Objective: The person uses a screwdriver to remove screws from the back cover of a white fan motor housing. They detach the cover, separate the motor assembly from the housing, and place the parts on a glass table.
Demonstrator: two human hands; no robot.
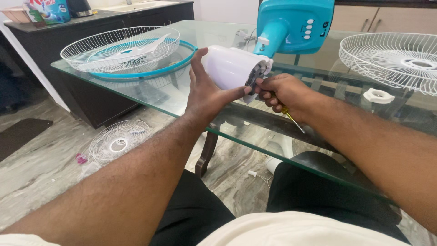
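White motor housing (pixel 230 68) held just above the glass counter (pixel 182 98), between our hands.
Its long axis runs left-right; our left hand (pixel 207 93) cups it, our right hand (pixel 282 91), gripping a screwdriver (pixel 291 119), touches its open end.

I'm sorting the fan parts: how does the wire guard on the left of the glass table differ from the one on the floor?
The guard on the table has a teal rim and a fan blade lying in it; the guard on the floor is all white and holds no blade. The table one looks larger in the picture. Both are round white wire grilles lying flat.
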